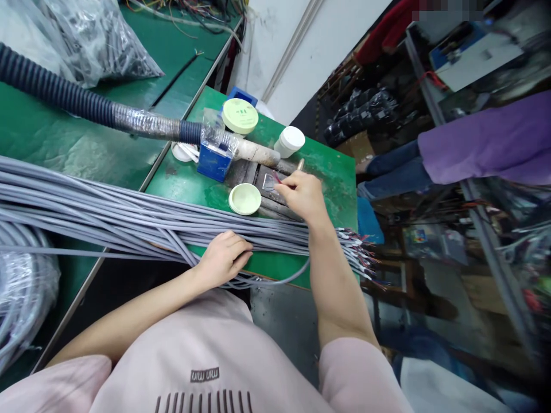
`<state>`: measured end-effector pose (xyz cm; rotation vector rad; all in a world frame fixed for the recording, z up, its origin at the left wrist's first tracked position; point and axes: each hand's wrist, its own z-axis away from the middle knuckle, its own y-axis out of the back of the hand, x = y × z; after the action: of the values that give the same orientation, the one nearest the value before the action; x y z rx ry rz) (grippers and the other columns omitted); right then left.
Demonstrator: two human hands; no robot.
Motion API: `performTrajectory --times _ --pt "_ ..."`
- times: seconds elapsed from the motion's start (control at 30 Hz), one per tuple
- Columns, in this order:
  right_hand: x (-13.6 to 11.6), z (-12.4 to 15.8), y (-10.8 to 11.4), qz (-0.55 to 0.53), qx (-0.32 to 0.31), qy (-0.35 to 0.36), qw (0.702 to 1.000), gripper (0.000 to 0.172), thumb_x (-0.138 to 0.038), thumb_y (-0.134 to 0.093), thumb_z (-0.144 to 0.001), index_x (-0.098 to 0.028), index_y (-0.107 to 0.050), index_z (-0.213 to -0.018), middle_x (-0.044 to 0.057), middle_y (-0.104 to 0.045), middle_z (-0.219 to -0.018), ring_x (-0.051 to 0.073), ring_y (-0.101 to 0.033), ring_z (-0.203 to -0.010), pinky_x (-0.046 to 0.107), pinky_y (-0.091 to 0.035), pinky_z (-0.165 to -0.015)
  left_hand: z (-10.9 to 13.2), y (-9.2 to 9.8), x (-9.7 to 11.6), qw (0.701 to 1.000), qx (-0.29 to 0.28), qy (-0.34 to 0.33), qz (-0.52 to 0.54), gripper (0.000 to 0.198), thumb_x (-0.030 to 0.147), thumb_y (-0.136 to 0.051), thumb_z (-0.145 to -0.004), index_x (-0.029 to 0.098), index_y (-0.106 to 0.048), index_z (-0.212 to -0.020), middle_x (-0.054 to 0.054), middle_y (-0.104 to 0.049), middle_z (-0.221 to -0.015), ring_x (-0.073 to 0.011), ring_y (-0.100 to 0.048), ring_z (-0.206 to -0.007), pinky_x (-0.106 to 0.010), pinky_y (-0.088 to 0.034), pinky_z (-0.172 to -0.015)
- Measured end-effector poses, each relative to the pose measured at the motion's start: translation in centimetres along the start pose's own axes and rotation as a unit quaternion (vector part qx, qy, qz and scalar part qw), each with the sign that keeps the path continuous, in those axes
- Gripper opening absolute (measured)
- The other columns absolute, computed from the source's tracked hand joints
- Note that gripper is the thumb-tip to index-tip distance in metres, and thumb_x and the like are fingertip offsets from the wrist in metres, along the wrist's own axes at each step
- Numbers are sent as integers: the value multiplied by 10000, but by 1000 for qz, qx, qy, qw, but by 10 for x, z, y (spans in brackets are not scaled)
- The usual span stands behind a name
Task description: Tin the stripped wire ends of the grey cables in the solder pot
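My right hand [306, 195] is closed in a pinch, and thin dark red wires [276, 176] stick out from its fingertips. Those tips hover at a small square pot [270, 182] with a shiny surface, set in a dark metal block. Whether the wires touch that surface I cannot tell. Curled over a thick bundle of grey cables [142, 209], my left hand [224, 255] grips at its near side; its fingertips are partly hidden. Stripped cable ends [357, 252] with fine coloured wires fan out past my right forearm. Close to the pot lies an open shallow round tub [245, 199].
A ribbed hose [64, 94] crosses from the left, its pale nozzle [258, 154] over a blue box [214, 162]. Behind stand a yellow-green round lid [240, 116] and a white jar [290, 141]. Coiled cable [26, 287] lies left. A person in purple [482, 140] is at right.
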<state>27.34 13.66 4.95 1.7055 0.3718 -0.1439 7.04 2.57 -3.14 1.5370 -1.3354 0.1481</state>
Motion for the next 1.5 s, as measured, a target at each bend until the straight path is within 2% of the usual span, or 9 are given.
performTrajectory --times 0.13,0.27,0.63,0.9,1.2,1.37,1.5 --pt "31 -12 -4 51 -3 -80 996 192 -266 -616 -789 -144 -754 -735 60 -644 -756 180 -571 -717 294 -378 -650 -1 0 0 1000 8 -9 -1 164 217 -500 -906 149 -644 -947 -77 -694 -849 -185 -571 -780 -331 -436 -737" --pt "43 -18 -18 78 -22 -114 990 189 -258 -609 -803 -153 -767 -799 84 -691 -873 198 -604 -801 296 -406 -711 -3 0 1 1000 10 -12 -5 148 204 -507 -901 153 -640 -940 -74 -700 -856 -185 -576 -784 -328 -440 -738" --pt "48 -25 -29 118 -67 -142 980 230 -289 -600 -816 -163 -770 -905 85 -712 -964 234 -637 -895 299 -431 -754 -2 -1 0 1000 17 -19 -6 130 185 -520 -894 150 -634 -948 -66 -695 -852 -176 -564 -776 -323 -447 -735" --pt "48 -23 -23 108 -44 -130 985 222 -291 -594 -808 -162 -773 -830 81 -709 -927 219 -632 -858 290 -432 -742 -2 -1 0 999 19 -23 -9 121 175 -534 -885 141 -634 -943 -66 -694 -848 -176 -565 -774 -324 -449 -726" --pt "48 -27 -31 109 -64 -151 980 212 -291 -606 -790 -177 -775 -848 78 -709 -936 239 -637 -888 305 -442 -762 -3 -1 0 999 23 -25 -9 127 174 -526 -888 144 -635 -945 -67 -694 -842 -175 -566 -775 -320 -449 -728" --pt "47 -21 -21 46 -27 -129 990 171 -269 -629 -754 -164 -755 -703 61 -675 -787 205 -613 -772 300 -423 -699 -2 -2 -1 999 29 -27 -7 123 168 -539 -882 141 -642 -944 -68 -698 -846 -177 -570 -774 -321 -446 -730" --pt "27 10 0 -130 33 -62 989 213 -244 -654 -727 -160 -654 -531 5 -539 -587 138 -518 -601 276 -375 -597 -2 0 0 999 39 -18 27 126 174 -549 -878 151 -661 -933 -67 -703 -840 -172 -583 -764 -322 -450 -734"
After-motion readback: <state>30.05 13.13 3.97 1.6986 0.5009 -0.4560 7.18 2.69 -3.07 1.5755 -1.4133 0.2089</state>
